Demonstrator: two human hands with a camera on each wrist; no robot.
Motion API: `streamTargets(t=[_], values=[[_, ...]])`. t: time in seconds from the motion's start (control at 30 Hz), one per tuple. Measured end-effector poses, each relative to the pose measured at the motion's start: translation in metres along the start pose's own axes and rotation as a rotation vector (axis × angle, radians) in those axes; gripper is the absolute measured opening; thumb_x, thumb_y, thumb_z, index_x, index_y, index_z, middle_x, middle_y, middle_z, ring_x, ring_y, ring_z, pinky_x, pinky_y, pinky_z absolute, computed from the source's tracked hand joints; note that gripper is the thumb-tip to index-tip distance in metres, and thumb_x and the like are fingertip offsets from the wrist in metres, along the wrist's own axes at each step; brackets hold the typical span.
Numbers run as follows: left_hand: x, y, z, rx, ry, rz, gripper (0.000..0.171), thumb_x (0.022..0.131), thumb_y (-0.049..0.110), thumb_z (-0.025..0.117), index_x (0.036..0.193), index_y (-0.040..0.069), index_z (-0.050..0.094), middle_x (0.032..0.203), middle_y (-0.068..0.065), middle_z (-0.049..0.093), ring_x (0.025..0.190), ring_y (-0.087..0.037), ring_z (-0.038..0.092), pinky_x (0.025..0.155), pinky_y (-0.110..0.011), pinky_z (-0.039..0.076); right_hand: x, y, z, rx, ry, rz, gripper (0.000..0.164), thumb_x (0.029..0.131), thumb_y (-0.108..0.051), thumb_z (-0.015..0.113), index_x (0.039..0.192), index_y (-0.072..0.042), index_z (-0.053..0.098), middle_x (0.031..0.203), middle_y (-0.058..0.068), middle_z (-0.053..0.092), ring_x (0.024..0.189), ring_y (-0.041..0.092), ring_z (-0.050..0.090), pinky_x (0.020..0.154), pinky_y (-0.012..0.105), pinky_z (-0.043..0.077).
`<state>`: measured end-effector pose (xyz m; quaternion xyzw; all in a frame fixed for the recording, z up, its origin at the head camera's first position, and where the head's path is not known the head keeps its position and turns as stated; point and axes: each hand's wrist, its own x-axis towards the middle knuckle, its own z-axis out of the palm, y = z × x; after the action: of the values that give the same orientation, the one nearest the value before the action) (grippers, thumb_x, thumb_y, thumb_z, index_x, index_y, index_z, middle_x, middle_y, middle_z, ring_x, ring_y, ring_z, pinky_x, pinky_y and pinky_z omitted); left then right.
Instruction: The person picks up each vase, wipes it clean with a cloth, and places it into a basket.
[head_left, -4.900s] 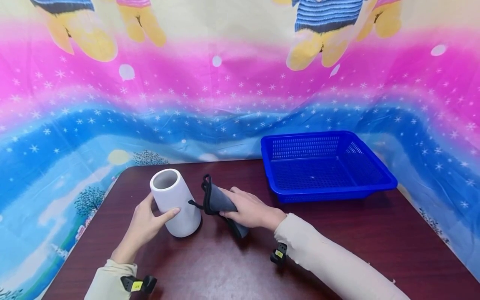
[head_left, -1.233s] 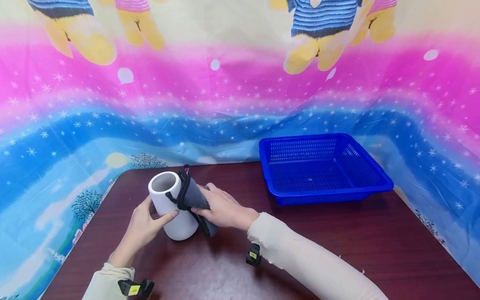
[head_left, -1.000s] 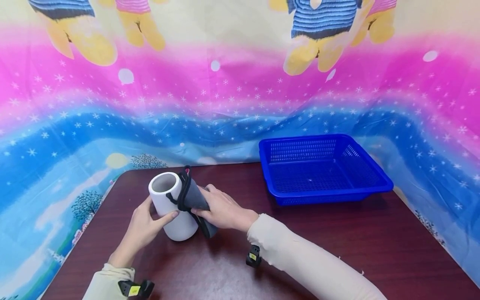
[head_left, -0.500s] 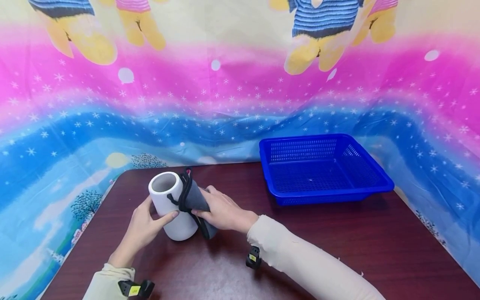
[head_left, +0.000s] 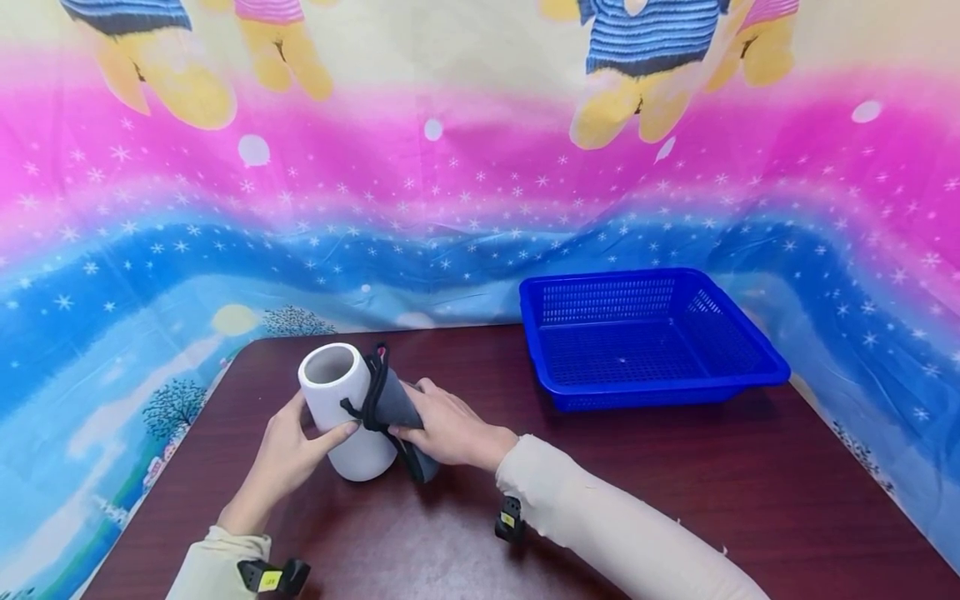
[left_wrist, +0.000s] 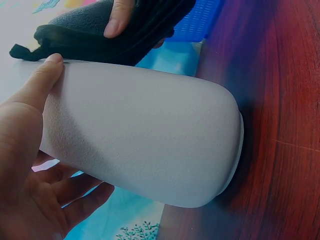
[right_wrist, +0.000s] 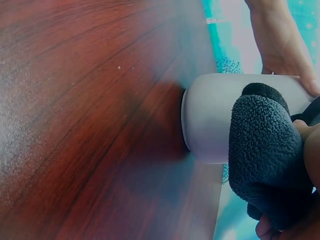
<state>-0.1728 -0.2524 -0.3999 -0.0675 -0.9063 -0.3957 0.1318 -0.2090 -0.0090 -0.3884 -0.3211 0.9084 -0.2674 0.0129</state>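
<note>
A white, tapering vase [head_left: 347,454] with an open round top stands on the table. My left hand [head_left: 283,454] grips its upper left side, thumb across the front and fingers behind. In my right hand [head_left: 457,429] is a folded grey fleecy cloth [head_left: 397,402] with black edging and a dark cord loop. The cloth lies along the right side of the vase, just below the rim. In the left wrist view, the black edge of the cloth [left_wrist: 90,47] runs beside the vase [left_wrist: 145,130]. The right wrist view shows the cloth's fuzzy face [right_wrist: 262,145] overlapping the vase.
A blue plastic basket [head_left: 652,392] with perforated sides stands at the back right of the dark wooden table [head_left: 675,467]. A colourful printed curtain [head_left: 465,183] hangs behind the table and along its sides.
Earlier the cloth was held apart, to the right of the vase; since then my right hand has brought it left against the vase. In the last half second it slid slightly downward. My left hand stays put.
</note>
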Motion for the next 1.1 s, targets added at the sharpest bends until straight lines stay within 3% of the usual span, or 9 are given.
streamTargets(t=[0.03, 0.1, 1.1], values=[[0.0, 0.001, 0.0, -0.002, -0.002, -0.002, 0.069, 0.085, 0.028, 0.082, 0.14, 0.003, 0.049, 0.127, -0.023, 0.066, 0.111, -0.039, 0.068, 0.089, -0.053, 0.059, 0.0, 0.0, 0.0, -0.002, -0.001, -0.001, 0.056, 0.097, -0.04, 0.067, 0.148, -0.029, 0.046, 0.104, 0.001, 0.058, 0.092, 0.011, 0.054, 0.073, 0.025, 0.05], [0.0, 0.001, 0.0, -0.002, -0.002, -0.004, 0.069, 0.085, 0.028, 0.082, 0.141, 0.003, 0.049, 0.128, -0.023, 0.065, 0.111, -0.04, 0.068, 0.089, -0.054, 0.059, 0.0, 0.001, 0.0, -0.004, -0.006, -0.001, 0.056, 0.097, -0.04, 0.066, 0.148, -0.029, 0.045, 0.106, 0.001, 0.058, 0.093, 0.012, 0.054, 0.074, 0.025, 0.05], [0.0, 0.0, 0.0, -0.014, -0.008, -0.014, 0.07, 0.086, 0.029, 0.081, 0.141, 0.003, 0.048, 0.13, -0.024, 0.064, 0.113, -0.041, 0.067, 0.091, -0.055, 0.058, -0.004, 0.01, 0.014, -0.028, -0.069, 0.037, 0.054, 0.098, -0.042, 0.065, 0.148, -0.031, 0.046, 0.108, 0.001, 0.059, 0.091, 0.011, 0.055, 0.075, 0.025, 0.05]])
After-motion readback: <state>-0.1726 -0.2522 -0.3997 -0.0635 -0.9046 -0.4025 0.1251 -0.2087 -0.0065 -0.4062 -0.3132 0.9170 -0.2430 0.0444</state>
